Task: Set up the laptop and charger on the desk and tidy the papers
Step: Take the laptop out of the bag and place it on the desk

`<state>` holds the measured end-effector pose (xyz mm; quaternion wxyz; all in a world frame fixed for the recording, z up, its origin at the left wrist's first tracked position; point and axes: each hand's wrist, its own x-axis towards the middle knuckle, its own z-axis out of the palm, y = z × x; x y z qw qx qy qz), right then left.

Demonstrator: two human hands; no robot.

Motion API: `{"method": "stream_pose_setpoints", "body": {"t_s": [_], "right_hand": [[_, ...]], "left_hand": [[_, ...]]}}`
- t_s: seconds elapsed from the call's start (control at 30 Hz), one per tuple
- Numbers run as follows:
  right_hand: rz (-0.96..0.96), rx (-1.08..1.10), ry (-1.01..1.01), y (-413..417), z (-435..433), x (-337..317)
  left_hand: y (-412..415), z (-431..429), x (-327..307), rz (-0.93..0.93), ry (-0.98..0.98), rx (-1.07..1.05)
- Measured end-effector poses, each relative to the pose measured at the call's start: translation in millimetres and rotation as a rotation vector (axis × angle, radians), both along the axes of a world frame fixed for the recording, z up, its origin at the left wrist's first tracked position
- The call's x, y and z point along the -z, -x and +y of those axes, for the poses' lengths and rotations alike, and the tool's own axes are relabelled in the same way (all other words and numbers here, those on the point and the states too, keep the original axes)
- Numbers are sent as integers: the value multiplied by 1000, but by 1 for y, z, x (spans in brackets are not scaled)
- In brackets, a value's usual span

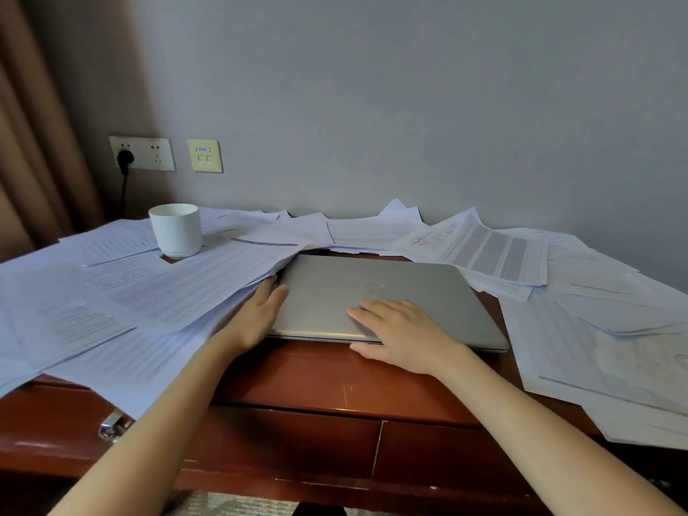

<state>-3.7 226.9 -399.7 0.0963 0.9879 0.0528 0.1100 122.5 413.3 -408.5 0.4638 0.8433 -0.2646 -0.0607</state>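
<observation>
Your left hand (260,314) lies flat-fingered against the closed laptop's (376,296) left edge, under the papers (178,288); your right hand (398,331) rests spread on its lid, holding nothing; it sits mid-desk (316,378); slide it squarely toward you, lifting those overhanging sheets clear; mind the cup (175,229).

Wooden desk (316,378) bears scattered papers (167,292), a closed laptop (335,288), and a cup (175,229), apparently on wood.
</observation>
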Motion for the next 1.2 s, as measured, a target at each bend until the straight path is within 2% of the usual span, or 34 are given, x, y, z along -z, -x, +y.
{"method": "stream_pose_setpoints", "body": {"t_s": [0.2,0.37,0.47,0.6,0.77,0.9,0.97,1.1,1.2], "right_hand": [[-137,-161,234,-7,-1,10],[-163,-190,112,-5,-3,7],[7,9,69,0,-4,-3],[136,38,44,7,-1,-5],[150,10,62,10,-3,-2],[145,35,103,9,-5,-1],[42,14,159,8,-8,1],[-403,-230,256,2,-23,23],[-526,-313,269,-4,-27,30]], "left_hand": [[-1,19,15,-44,-153,112],[1,28,14,-88,-176,97],[8,26,12,-113,-193,71],[7,23,9,-94,-203,53],[9,11,9,16,-72,149],[7,14,11,-63,-169,188],[7,13,12,-78,-168,171],[8,13,11,-52,-165,155],[10,14,10,-19,-132,143]]}}
